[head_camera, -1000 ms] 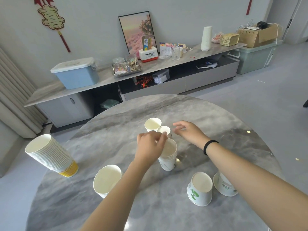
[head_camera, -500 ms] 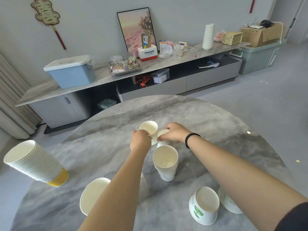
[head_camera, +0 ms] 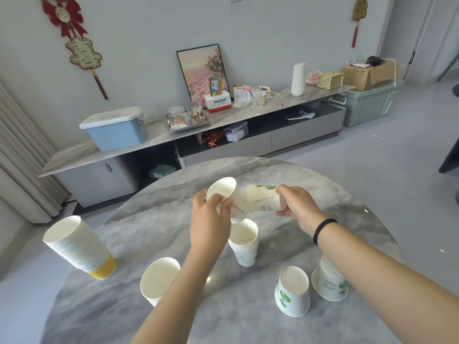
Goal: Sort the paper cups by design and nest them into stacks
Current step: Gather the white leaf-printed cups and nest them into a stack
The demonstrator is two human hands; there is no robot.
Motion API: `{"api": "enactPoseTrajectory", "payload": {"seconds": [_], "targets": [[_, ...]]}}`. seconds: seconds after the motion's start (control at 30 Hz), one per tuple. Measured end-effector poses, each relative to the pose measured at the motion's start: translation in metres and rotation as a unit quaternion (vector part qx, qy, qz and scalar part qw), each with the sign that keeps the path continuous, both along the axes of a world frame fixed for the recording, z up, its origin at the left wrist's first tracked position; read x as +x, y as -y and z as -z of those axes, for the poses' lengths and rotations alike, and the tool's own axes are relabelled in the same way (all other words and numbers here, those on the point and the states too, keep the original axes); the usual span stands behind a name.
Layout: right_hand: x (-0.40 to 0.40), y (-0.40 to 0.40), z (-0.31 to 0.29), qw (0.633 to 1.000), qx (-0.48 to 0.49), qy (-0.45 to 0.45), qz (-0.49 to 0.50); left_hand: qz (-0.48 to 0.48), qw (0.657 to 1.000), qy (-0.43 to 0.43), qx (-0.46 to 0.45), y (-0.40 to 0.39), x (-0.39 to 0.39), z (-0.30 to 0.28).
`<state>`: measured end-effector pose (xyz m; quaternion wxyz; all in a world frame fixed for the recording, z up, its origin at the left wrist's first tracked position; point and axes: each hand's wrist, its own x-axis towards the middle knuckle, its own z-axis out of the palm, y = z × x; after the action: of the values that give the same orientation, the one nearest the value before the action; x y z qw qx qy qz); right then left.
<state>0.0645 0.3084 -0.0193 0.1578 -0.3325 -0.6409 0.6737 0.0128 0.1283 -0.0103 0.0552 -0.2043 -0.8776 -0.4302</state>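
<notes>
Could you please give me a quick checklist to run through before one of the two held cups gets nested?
1. Left hand grips its cup firmly: ok.
2. Right hand grips the green-print cup: ok.
3. Both held cups share one design: cannot tell; the left cup's print is mostly hidden.
4. Mouths aligned for nesting: not ok; the cups lie tilted, side by side.
5. Centre stack upright, mouth open: ok.
6. Space over that stack free: not ok; the hands hover above it.

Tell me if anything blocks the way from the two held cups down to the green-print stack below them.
Nothing visible does. The left hand and right hand hold their cups just above the stack, whose mouth is open and uncovered.
</notes>
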Motion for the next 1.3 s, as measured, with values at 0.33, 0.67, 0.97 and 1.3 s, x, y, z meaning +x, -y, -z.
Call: {"api": "enactPoseTrajectory", "payload": {"seconds": [0.33,0.67,0.97,1.3], "targets": [[0.045,0.012,-0.004,0.972,-0.207,-0.1,0.045,0.073,0.979,0.028,-0.188,0.001,0.023,0.029],[0.044,0.018,-0.008,0.971,-0.211,-0.104,0.039,0.125,0.948,0.061,-0.287,-0.015,0.021,0.014],[0.046,0.028,-0.008,0.965,-0.233,-0.093,-0.079,0.096,0.991,0.074,0.061,-0.014,0.024,-0.018],[0.069,0.014,-0.007,0.928,0.305,0.092,-0.194,0.085,0.95,-0.157,-0.258,-0.011,0.026,0.013]]}}
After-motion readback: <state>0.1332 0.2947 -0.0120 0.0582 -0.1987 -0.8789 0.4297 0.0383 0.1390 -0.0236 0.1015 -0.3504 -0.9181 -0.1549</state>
